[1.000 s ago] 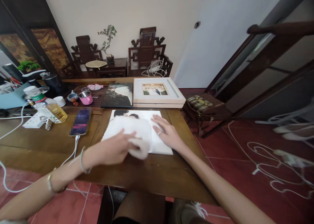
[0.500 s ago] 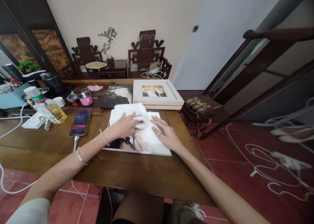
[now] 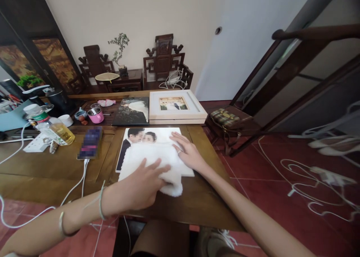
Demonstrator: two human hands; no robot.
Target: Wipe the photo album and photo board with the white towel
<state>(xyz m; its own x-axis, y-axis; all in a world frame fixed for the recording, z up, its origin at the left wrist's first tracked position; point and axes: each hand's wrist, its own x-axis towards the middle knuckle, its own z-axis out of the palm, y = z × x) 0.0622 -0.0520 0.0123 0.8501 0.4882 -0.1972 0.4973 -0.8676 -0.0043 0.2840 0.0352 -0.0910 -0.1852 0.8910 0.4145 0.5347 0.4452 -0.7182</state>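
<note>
A white fluffy cloth (image 3: 171, 182) lies over the lower part of a photo panel (image 3: 165, 134) and hangs past its near edge. My left hand (image 3: 143, 182) is on top of the cloth, gripping it loosely, its fingers partly spread and the thumb side hidden. My right hand (image 3: 189, 154) rests flat at the panel's right side, fingers stretched out, a ring on one of them. The panel's uncovered top shows two people, their faces blurred; the cloth covers the rest.
Behind the panel are a dark picture (image 3: 131, 112) and a pale framed picture (image 3: 177, 106). To the left lie a phone (image 3: 90, 142) on a cable, a power strip (image 3: 36, 142), an oil-coloured bottle (image 3: 60, 133) and a pink cup (image 3: 96, 116). A wooden chair (image 3: 242, 122) holds a plaid bag (image 3: 224, 116).
My left hand has drawn the cloth from the panel's upper part toward me, over its near edge. The two heads in the photo are now uncovered. My right hand stays on the right side.
</note>
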